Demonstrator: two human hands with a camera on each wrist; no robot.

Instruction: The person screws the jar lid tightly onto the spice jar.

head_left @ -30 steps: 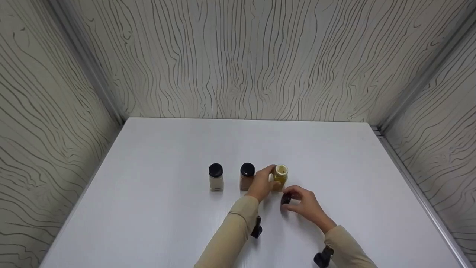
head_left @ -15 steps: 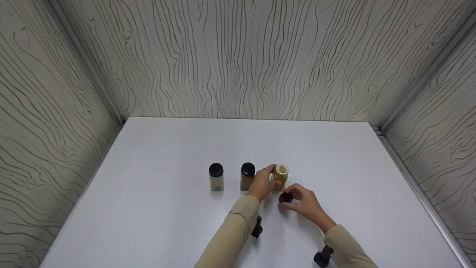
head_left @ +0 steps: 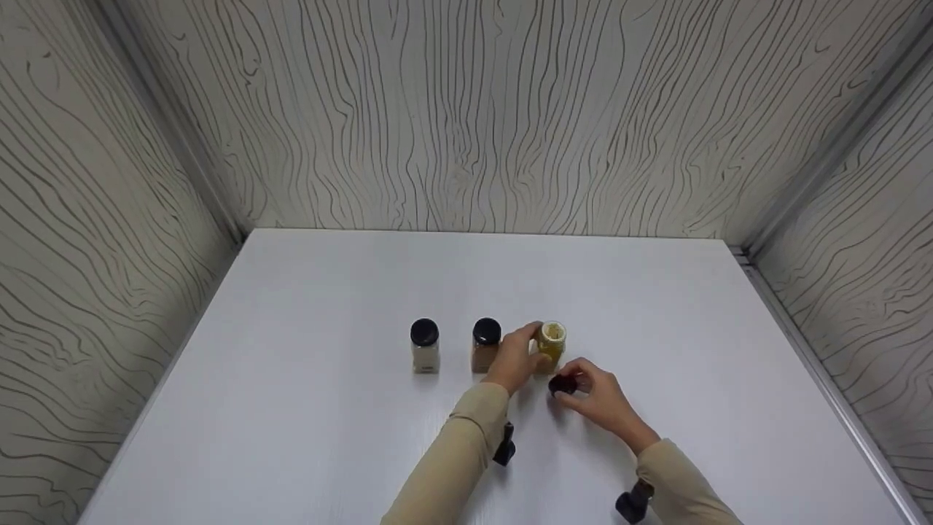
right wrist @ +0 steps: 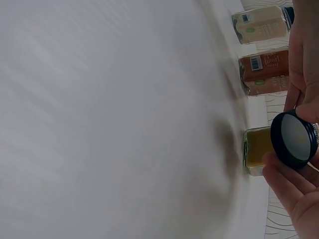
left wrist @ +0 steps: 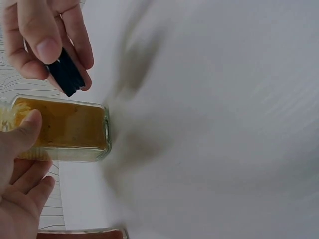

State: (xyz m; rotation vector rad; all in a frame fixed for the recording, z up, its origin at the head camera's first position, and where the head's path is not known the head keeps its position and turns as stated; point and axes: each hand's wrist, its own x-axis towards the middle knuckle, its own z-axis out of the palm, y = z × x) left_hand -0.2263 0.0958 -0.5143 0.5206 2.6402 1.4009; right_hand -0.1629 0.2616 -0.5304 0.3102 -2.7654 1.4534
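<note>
An uncapped glass spice jar (head_left: 552, 348) of yellow powder stands upright on the white table. My left hand (head_left: 514, 360) grips it from the left, thumb across its near face in the left wrist view. Just in front and to the right of that jar, my right hand (head_left: 599, 397) pinches a black screw cap (head_left: 562, 385) by its edge. In the right wrist view the pale inside of the cap (right wrist: 296, 137) faces the camera. Cap and jar are apart in the left wrist view.
Left of the held jar stands a black-capped jar of reddish-brown spice (head_left: 485, 346), close beside my left hand. Further left is another black-capped jar with pale contents (head_left: 424, 346). Wood-grain patterned panels (head_left: 466, 117) rise behind the table and at both sides.
The black cap has turned in my right fingers, from edge-on to showing its round face, and shifted slightly. My left hand and the yellow jar have stayed put.
</note>
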